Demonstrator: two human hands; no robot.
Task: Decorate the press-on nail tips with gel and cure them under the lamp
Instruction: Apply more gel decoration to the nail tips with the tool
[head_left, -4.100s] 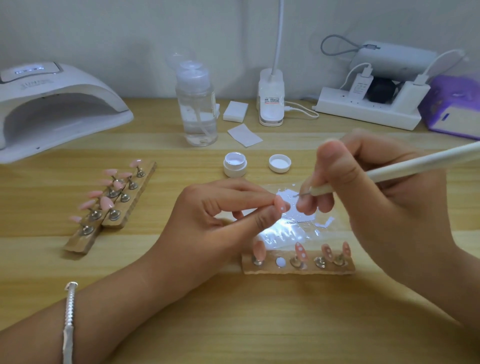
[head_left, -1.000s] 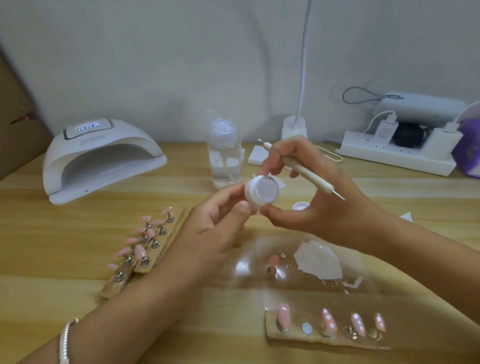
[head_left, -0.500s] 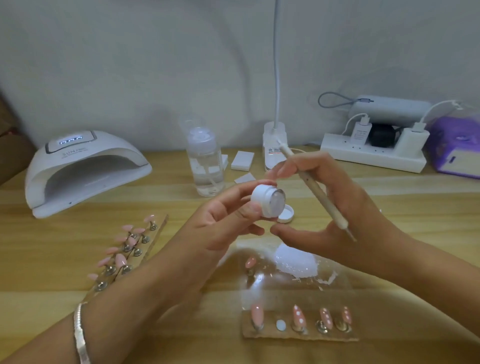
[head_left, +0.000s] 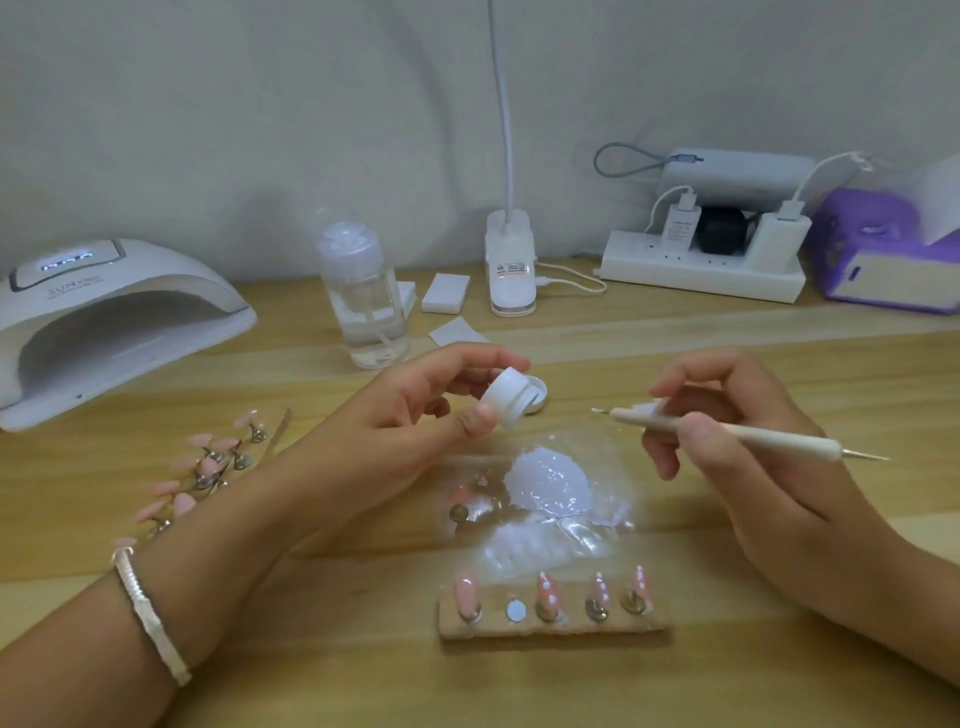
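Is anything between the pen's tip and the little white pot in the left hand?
Nothing visible. The right hand holds the pen, tip pointing at the pot pinched in the left hand; only air lies between. The lid lies behind the pot, out of the path.

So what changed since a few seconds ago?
The left hand put the pink nail tip down on the clear plastic film and picked up the small white round jar. The right hand came off the jar and drew back right, keeping the cream dotting pen. The wooden nail strip and white curing lamp stayed put.
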